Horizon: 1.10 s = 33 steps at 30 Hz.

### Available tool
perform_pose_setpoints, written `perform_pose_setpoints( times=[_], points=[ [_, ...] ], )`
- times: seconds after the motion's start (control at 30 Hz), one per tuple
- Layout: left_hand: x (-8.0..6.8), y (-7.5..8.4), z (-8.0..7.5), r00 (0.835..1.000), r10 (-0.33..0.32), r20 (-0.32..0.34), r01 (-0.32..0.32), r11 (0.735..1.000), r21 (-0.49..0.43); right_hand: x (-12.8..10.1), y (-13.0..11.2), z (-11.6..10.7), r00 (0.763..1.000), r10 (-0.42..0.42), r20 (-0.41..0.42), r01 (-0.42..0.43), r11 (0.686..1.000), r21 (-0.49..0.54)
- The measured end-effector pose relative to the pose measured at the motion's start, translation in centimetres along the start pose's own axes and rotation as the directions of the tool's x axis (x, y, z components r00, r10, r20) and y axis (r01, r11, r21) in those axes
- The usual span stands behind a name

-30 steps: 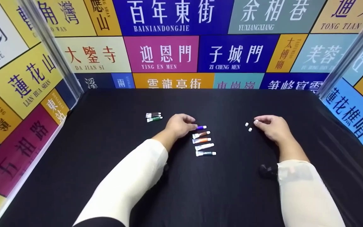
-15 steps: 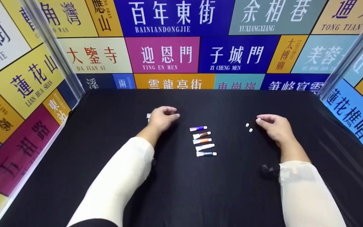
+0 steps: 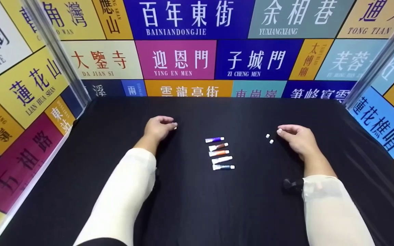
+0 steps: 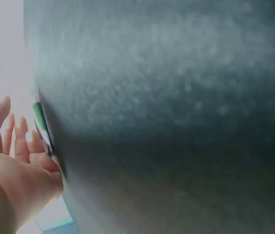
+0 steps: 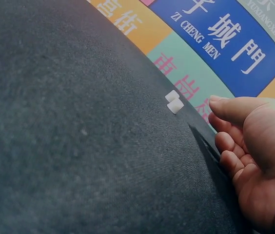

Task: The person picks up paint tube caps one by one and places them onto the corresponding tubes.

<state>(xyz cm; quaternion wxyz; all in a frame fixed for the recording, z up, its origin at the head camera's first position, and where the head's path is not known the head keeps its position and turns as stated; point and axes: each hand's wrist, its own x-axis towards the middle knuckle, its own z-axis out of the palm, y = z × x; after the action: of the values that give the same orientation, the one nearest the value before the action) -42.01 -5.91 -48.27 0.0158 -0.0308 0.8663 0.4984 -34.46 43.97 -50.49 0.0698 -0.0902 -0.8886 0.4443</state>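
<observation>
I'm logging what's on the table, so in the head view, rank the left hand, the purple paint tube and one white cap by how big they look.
1. left hand, clearly largest.
2. purple paint tube.
3. white cap, smallest; its neighbour looks alike.

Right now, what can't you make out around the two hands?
- Head view: the left hand covers the small tubes under it; whether it grips one cannot be told.
- Left wrist view: only a green sliver shows by the fingers; the black cloth fills the frame, blurred.
- Head view: labels on the row of paint tubes are too small to read.
- Right wrist view: the right hand is cut off by the frame edge; the white caps lie apart from it.
</observation>
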Motion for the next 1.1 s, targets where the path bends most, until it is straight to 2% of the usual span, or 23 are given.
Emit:
perform_pose_setpoints(
  times=[0.23,0.43,0.73,1.1],
  points=[
    [0.3,-0.6,-0.7,0.999,-0.030,-0.015,0.031,0.997,0.065,0.1,0.1,-0.2,1.000,0.001,0.008,-0.001,1.000,0.001],
    [0.3,-0.7,-1.1,0.998,-0.061,0.031,0.056,0.989,0.134,0.1,0.1,-0.3,1.000,0.011,0.011,-0.011,1.000,0.011],
    [-0.3,-0.4,-1.3,0.998,-0.004,0.070,-0.014,0.969,0.245,0.0,0.1,-0.2,1.000,0.005,0.013,-0.005,1.000,0.026],
    [-0.3,-0.7,-1.8,0.991,0.008,0.132,-0.049,0.950,0.307,-0.2,-0.2,-0.2,1.000,0.014,0.013,-0.014,0.999,0.029]
  ],
)
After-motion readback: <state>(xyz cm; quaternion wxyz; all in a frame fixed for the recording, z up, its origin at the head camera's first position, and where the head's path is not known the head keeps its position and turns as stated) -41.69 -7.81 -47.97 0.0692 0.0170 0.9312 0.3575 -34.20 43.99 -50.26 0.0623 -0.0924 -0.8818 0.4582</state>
